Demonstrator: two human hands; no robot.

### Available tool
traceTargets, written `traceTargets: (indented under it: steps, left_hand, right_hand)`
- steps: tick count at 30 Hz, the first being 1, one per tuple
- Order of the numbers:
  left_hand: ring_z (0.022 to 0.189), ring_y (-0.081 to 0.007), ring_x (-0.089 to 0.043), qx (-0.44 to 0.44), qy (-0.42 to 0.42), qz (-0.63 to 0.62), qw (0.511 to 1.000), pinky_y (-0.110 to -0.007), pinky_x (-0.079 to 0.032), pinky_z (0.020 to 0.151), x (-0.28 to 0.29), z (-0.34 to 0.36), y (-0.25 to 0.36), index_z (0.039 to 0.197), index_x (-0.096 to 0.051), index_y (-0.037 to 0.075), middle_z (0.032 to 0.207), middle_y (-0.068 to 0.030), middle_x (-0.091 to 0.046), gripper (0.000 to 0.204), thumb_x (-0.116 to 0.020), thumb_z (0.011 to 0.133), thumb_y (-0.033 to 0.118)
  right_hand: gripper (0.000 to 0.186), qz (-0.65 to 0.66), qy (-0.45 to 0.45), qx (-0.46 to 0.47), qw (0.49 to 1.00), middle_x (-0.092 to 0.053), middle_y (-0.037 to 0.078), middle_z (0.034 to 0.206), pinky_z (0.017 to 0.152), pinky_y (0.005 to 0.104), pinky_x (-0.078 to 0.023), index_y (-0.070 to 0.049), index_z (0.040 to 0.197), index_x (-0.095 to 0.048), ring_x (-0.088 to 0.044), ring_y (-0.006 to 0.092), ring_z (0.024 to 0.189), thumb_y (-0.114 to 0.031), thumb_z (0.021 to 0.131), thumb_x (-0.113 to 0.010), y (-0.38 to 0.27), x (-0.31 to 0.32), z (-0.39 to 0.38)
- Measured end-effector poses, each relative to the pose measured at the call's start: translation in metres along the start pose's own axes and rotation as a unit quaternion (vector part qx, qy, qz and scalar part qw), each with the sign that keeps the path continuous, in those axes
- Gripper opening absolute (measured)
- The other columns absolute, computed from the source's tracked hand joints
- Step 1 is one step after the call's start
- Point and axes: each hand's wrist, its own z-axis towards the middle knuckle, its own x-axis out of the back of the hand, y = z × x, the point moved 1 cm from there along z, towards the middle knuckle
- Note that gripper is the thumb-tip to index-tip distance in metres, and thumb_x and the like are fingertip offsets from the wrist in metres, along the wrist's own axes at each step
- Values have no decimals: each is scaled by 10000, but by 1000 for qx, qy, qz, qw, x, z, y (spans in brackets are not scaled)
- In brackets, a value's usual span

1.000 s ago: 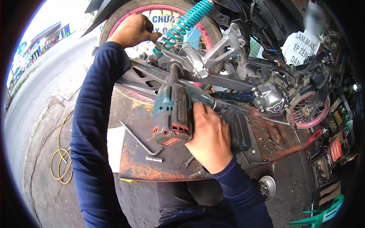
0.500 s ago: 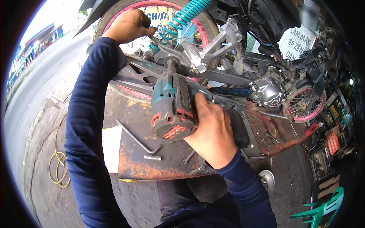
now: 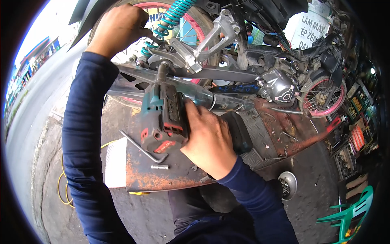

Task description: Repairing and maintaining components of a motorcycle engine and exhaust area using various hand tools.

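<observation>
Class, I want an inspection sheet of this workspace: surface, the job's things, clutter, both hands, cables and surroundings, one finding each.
Surface: metal bench, rust-stained along the near edge.
Job's things: power tool with its nose at the motorbike; turquoise spring on the motorbike.
Clutter: bent metal bar and small metal socket loose on the bench.
Left hand: beside the spring's lower part; its grip is hidden.
Right hand: wrapped around the power tool's handle.
Cables: yellow hose or cable on the ground at left.
Surroundings: road at left; metal bowl of small parts and green plastic chair at lower right.
</observation>
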Motion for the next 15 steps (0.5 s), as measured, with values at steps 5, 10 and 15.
traceTargets:
  steps: [5, 10, 15]
  left_hand:
    - [650, -29, -474, 259, 285, -351, 854, -180, -316, 560, 14, -84, 3, 1014, -664, -15, 709, 41, -552, 266, -798, 805, 80]
    - [889, -192, -571, 383, 496, -684, 375, -361, -456, 841, -3, -213, 62, 985, -620, 26, 952, -62, -598, 183, -636, 966, 207]
    - [1126, -311, -583, 210, 234, -621, 718, -451, -403, 1074, -15, -217, 230, 939, -649, 117, 1081, -83, -621, 180, -672, 892, 288]
  right_hand:
    - [635, 164, 53, 95, 980, -629, 158, 921, 670, 413, -548, 41, 1245, -553, -671, 328, 765, -283, 747, -775, 49, 18, -39]
    - [457, 237, 16, 103, 966, -677, 169, 958, 653, 359, -547, 53, 1186, -597, -684, 293, 770, -159, 797, -711, 104, 28, -114]
    - [388, 349, -65, 2, 935, -704, 156, 994, 698, 314, -559, 53, 1177, -623, -704, 245, 827, -103, 829, -697, 150, 34, -226]
